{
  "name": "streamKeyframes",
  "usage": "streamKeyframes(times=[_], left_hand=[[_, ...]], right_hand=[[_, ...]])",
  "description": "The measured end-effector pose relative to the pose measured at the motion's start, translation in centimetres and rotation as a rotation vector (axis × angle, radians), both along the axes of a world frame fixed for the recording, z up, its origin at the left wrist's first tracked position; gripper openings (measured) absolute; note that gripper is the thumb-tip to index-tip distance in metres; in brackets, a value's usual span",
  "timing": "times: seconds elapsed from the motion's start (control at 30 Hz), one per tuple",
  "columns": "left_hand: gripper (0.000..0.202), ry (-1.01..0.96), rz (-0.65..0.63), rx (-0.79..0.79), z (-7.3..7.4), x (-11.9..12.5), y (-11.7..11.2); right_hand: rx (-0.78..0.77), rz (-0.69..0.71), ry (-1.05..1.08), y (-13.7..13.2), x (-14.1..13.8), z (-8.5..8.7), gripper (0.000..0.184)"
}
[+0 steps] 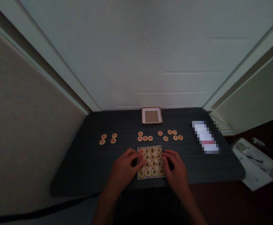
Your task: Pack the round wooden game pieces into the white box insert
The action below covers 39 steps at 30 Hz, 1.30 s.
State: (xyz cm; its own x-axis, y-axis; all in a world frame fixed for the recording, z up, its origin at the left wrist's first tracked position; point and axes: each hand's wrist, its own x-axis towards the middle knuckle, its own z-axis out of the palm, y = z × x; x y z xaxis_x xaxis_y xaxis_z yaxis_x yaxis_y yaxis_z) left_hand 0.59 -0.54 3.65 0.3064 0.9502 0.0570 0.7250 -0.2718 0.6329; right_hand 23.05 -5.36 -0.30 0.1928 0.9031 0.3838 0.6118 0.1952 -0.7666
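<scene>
In front of me lies a shallow, pale-rimmed box [149, 178] with rows of round Chinese chess pieces [154, 163], most with dark characters and a few red at the upper left. Reaching over the left rim, my left hand [124, 167] has its thumb and index finger closed about a red-marked chess piece [141, 158] in the left column. My right hand [177, 167] is at the right rim, thumb and curved fingers apart, with the fingertips at the box's edge. The fingers partly cover the outer columns.
Red-marked loose pieces lie beyond the box: a left group [108, 139], a middle group [145, 138] and a right group [171, 135]. A shallow brown-rimmed lid or tray [152, 122] stands at the dark table's [87, 162] back edge. A pixelated object [205, 137] lies right; a white box [255, 162] sits below.
</scene>
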Motion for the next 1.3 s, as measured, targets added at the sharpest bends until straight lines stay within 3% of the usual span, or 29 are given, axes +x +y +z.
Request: streamKeyframes(times=[0.7,1.3], left_hand=[[0.029,0.056,0.03,0.048,0.0,1.0,0.7],[0.028,0.021,0.037,0.012,-0.4,0.0,0.1]], right_hand=[[-0.009,0.001,-0.015,0.0,0.1,-0.3,0.021],[-0.02,0.001,-0.015,0.0,0.0,0.0,0.021]])
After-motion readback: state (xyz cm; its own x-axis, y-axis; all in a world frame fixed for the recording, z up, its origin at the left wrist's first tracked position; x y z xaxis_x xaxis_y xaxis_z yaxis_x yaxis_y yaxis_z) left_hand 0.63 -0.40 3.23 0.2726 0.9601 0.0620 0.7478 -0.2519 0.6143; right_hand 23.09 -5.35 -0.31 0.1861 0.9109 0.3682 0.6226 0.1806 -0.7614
